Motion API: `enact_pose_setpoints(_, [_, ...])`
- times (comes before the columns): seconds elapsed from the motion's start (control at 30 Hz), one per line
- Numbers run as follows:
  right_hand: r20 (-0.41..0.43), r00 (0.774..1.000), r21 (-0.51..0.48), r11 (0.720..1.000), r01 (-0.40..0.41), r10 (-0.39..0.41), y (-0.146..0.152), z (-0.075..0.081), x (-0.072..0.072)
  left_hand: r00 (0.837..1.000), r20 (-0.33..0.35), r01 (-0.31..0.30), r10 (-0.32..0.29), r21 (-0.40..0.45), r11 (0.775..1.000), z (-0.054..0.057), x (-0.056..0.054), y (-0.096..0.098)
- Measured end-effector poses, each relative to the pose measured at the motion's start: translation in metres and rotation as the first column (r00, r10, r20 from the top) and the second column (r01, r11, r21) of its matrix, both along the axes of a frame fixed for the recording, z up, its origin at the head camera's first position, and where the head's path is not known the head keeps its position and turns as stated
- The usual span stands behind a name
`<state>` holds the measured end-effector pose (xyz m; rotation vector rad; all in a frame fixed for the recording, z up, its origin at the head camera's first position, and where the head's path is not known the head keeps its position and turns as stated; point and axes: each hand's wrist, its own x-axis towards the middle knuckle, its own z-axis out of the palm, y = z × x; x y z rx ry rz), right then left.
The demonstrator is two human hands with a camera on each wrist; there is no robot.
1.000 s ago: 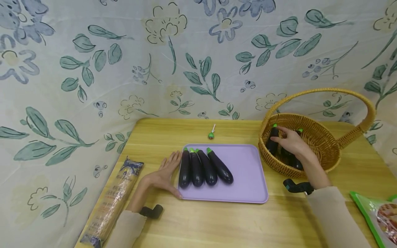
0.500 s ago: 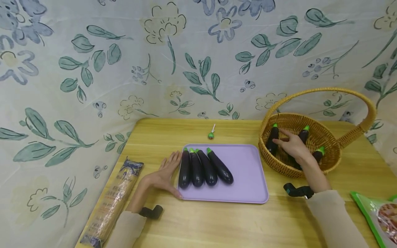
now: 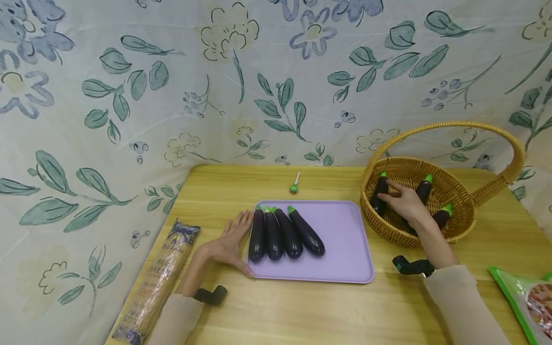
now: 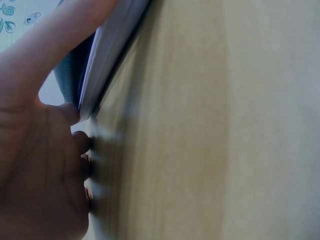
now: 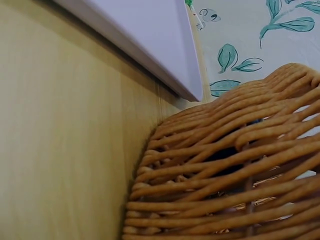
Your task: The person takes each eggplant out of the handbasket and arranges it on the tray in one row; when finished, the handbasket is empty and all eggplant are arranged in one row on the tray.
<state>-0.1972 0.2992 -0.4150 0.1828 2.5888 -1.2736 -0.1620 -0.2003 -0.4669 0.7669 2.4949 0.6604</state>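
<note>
Touching tray (image 3: 342,232) and eggplant (image 3: 378,206), the hands (image 3: 228,243) (image 3: 406,202) differ, left spread, right's grip unclear; packet (image 3: 159,280) lettering is unreadable.

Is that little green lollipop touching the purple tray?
Apart. The head view shows bare wooden table between the lollipop and the far rim of the tray.

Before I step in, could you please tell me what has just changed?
In the round brown wicker basket, two dark purple, green-stemmed eggplants have shifted right. The right hand stays at the leftmost dark purple eggplant; no grip or release is clear. The left hand and lilac rectangular tray stayed put.
</note>
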Motion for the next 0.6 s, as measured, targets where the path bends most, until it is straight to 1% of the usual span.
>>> enact_pose_setpoints(0.2, [0.004, 1.000, 0.011, 1.000, 0.008, -0.008, -0.0003, -0.0015, 0.0006, 1.000, 0.004, -0.003, 0.003, -0.003, 1.000, 0.0003, 0.0005, 0.0002])
enact_pose_setpoints(0.4, [0.030, 1.000, 0.014, 1.000, 0.002, -0.003, 0.0003, -0.0019, 0.0001, 1.000, -0.004, 0.001, -0.001, 0.010, 1.000, 0.0014, 0.0011, 0.0015])
enact_pose_setpoints(0.5, [0.037, 0.999, 0.006, 1.000, -0.005, 0.005, 0.0005, -0.0016, -0.0010, 1.000, -0.006, -0.001, 0.001, 0.011, 1.000, 0.0011, 0.0011, 0.0018])
enact_pose_setpoints(0.6, [0.051, 0.999, -0.028, 1.000, -0.005, 0.006, 0.0003, -0.0010, -0.0016, 1.000, -0.015, 0.000, 0.001, 0.008, 1.000, 0.0004, 0.0011, 0.0019])
